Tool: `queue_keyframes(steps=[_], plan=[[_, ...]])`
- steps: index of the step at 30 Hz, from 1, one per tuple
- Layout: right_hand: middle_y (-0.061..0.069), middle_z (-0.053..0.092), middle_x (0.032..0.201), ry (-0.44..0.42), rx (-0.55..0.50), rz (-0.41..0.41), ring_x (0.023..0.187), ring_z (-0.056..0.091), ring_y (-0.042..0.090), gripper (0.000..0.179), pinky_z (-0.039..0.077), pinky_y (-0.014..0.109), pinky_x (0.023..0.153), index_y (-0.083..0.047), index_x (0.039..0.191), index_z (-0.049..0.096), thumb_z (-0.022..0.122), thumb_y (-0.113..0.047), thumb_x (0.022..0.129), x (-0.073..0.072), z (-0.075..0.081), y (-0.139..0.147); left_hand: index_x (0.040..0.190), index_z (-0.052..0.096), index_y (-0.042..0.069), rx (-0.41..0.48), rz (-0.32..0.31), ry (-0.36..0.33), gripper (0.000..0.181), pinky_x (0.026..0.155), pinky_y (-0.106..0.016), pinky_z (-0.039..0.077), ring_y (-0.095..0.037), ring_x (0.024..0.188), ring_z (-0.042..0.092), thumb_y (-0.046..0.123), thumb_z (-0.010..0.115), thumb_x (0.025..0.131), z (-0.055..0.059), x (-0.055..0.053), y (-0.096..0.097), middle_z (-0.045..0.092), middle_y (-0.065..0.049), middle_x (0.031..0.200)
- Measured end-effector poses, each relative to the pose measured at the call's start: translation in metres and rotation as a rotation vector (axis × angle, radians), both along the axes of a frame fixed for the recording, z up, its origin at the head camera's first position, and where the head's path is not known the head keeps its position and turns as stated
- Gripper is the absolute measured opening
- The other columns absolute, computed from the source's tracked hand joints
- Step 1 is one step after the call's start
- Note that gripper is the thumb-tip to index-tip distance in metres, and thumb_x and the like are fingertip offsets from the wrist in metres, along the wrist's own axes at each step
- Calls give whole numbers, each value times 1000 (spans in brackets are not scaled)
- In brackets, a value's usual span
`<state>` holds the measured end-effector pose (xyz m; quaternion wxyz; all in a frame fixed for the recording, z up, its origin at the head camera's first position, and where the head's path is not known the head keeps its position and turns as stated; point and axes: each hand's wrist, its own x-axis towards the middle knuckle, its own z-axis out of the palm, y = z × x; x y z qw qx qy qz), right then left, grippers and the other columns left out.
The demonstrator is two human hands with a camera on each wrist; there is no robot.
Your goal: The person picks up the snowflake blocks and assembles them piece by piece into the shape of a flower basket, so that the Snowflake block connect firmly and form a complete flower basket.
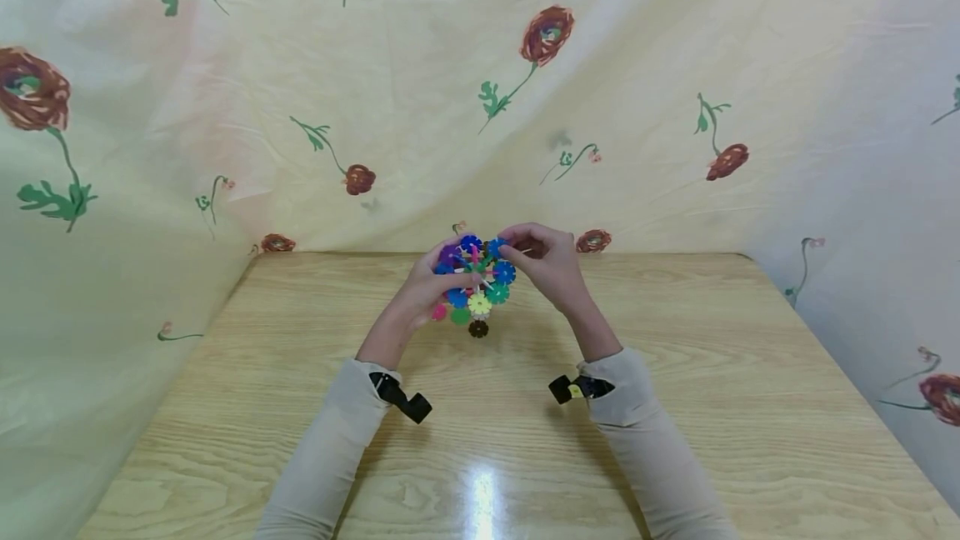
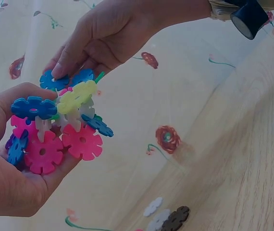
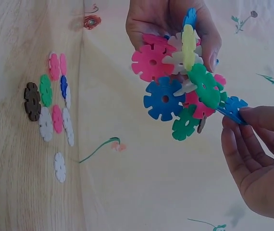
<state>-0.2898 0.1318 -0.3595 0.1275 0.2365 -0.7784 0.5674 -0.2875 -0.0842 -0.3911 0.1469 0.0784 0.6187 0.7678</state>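
A cluster of slotted plastic flower discs (image 2: 43, 152), joined edge to edge in pink, blue, green, yellow and white, is held above the table. My left hand (image 1: 412, 297) grips it from the left, with the thumb across its near side. On the cluster's right, my right hand (image 1: 553, 267) pinches a blue disc (image 3: 236, 103) between thumb and fingers. That disc is right at the cluster's edge, beside a green disc (image 3: 204, 85) in the right wrist view. Part of the cluster is hidden behind the left hand's fingers.
Several loose discs lie on the wooden table (image 1: 675, 407) under the hands, among them a brown disc (image 3: 32, 101), a green one (image 3: 45, 90) and a white one (image 3: 60, 167). A flower-printed cloth (image 1: 420, 107) hangs behind the table's far edge.
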Motion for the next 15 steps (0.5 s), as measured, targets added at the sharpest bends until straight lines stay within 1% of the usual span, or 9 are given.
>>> queue_keyframes(steps=[8,15], plan=[[20,73,99,-32,-6,-24,82,68,13,17,57,17,74,0,108,74,73,-10,94,3,-2,-5,152,46,24,21,3,11,69,87,-34,62,-21,107,67,0,70,92,0,2,0,57,-14,139],[21,73,95,-27,3,-34,82,69,27,16,56,17,71,1,106,75,74,-10,94,4,-2,-6,151,47,26,3,18,6,69,87,-34,62,-21,107,67,1,72,91,-1,1,0,57,-13,139]])
